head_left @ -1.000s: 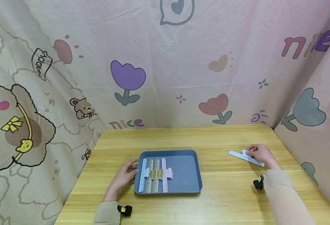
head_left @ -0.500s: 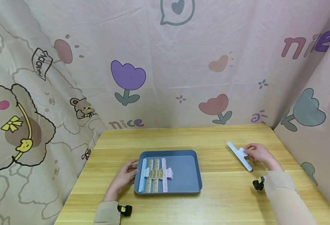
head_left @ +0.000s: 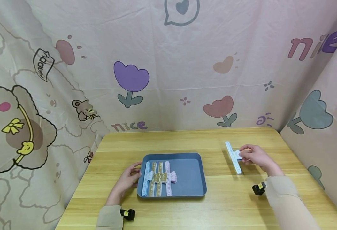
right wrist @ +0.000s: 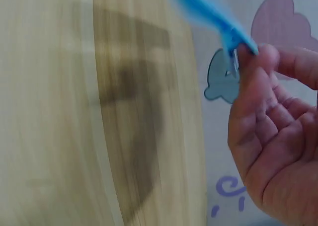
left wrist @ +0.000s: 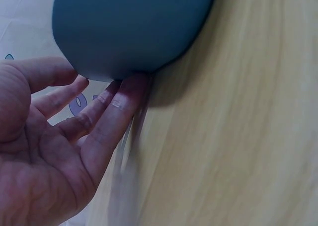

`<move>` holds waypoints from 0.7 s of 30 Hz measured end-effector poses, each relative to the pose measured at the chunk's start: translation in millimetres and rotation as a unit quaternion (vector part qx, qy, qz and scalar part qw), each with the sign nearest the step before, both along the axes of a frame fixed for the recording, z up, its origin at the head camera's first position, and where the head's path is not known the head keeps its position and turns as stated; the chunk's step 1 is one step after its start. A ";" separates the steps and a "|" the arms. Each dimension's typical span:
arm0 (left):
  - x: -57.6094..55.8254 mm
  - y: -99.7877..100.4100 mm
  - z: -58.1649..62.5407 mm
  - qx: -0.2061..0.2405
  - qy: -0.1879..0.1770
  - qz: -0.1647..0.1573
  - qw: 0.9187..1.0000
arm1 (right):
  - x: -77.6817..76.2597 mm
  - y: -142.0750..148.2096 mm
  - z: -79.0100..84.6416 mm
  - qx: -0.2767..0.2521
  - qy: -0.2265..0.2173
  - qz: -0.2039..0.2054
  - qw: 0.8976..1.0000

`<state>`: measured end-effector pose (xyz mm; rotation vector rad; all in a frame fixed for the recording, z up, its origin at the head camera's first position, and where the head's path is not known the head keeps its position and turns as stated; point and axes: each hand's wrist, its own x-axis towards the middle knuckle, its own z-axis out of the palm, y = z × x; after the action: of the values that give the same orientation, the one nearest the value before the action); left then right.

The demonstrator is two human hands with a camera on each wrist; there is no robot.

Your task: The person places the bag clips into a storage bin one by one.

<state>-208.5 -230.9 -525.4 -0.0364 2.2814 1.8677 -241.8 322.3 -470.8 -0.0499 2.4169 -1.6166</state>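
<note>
My right hand (head_left: 256, 156) pinches the small grip tab of a light blue ruler clip (head_left: 233, 157) between thumb and fingertips, over the right side of the table. In the right wrist view this clip (right wrist: 203, 7) is blurred, with its metal spring showing beside the thumb. On the left, my left hand (head_left: 127, 176) rests its fingertips and thumb against the left end of a blue-grey tray (head_left: 189, 191). Its relaxed fingers touch the tray's outer wall (left wrist: 129, 32). Inside the tray lie a light blue clip (head_left: 146, 179), two gold-brown clips (head_left: 157, 178) and a pink clip (head_left: 168, 179), side by side.
The wooden table (head_left: 220, 204) carries the tray just left of its middle. A patterned curtain (head_left: 174, 80) hangs behind the table and along both sides. The right half of the tray's floor is bare.
My right hand has moved left with the light blue clip, which has turned from lying nearly crosswise to pointing mostly away from me. My left hand and the tray have stayed put.
</note>
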 end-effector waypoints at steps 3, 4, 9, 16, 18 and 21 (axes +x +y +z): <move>0.1 -0.2 -0.1 -0.002 0.000 0.002 1.000 | 0.8 -9.0 0.4 -0.036 -0.003 0.020 0.999; 0.1 -0.2 -0.1 -0.002 0.000 0.002 1.000 | 1.2 -12.1 0.8 -0.043 -0.002 0.027 0.999; 0.4 0.3 -0.1 0.001 -0.001 0.002 1.000 | 3.0 -27.0 2.8 -0.072 0.001 0.053 0.996; 1.0 0.7 -0.8 0.005 0.000 0.003 1.000 | 3.5 -48.8 8.2 -0.113 -0.001 0.085 0.990; 1.3 0.3 -0.4 0.005 -0.001 0.002 1.000 | 2.7 -56.6 9.3 -0.119 -0.002 0.094 0.988; 1.4 -0.5 1.3 0.004 -0.003 0.001 1.000 | 0.4 -70.3 9.9 -0.129 -0.004 0.108 0.986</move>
<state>-207.1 -231.4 -524.1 -0.0444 2.2710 1.8742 -241.4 252.0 -460.9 -0.3363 2.0971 -1.8091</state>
